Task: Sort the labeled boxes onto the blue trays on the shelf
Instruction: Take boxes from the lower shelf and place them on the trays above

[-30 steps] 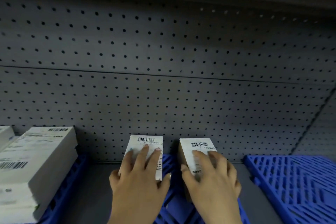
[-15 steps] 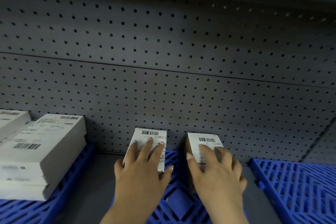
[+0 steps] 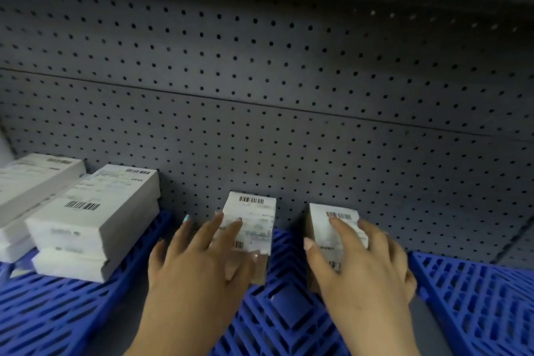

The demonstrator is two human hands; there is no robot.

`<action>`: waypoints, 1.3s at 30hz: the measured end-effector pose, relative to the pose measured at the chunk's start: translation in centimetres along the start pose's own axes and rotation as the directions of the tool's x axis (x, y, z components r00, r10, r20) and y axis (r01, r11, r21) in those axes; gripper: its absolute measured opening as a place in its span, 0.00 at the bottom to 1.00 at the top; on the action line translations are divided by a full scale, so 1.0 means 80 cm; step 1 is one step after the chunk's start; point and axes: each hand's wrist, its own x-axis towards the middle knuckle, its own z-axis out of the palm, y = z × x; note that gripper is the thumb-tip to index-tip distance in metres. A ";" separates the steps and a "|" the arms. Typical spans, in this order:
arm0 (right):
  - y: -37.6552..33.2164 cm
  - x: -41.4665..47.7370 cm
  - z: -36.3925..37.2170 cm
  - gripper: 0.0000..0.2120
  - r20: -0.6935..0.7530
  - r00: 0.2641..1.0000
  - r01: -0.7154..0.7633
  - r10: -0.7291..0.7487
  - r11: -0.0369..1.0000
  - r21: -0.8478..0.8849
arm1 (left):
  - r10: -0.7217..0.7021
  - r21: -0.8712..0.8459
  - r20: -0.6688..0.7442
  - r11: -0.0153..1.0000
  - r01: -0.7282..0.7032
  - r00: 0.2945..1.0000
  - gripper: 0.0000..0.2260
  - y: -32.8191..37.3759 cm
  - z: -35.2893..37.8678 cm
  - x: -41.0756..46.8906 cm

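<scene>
Against the pegboard [image 3: 289, 72], left hand [image 3: 199, 263] apparently releasing one box [image 3: 254, 217]; right hand [image 3: 364, 266] grasps the other box [image 3: 326, 228]: push both flush on the middle tray [image 3: 283, 312].

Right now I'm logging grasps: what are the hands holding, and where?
The left hand lies flat on top of the left small box, fingers spread. The right hand cups the right small box from above. Both boxes rest on the middle blue tray.

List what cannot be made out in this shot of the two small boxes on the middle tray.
- Head view: print on the left small box is blurred.
- Its near end is covered by the left hand.
- The right small box is mostly under the right hand.
- The white box stack on the left tray is cut off by the frame edge.
</scene>
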 end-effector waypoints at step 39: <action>0.105 -0.576 0.022 0.24 -0.256 0.942 -0.178 0.217 0.970 0.168 | 0.176 -0.236 0.054 0.959 -0.159 0.983 0.28 -0.192 -0.074 -0.457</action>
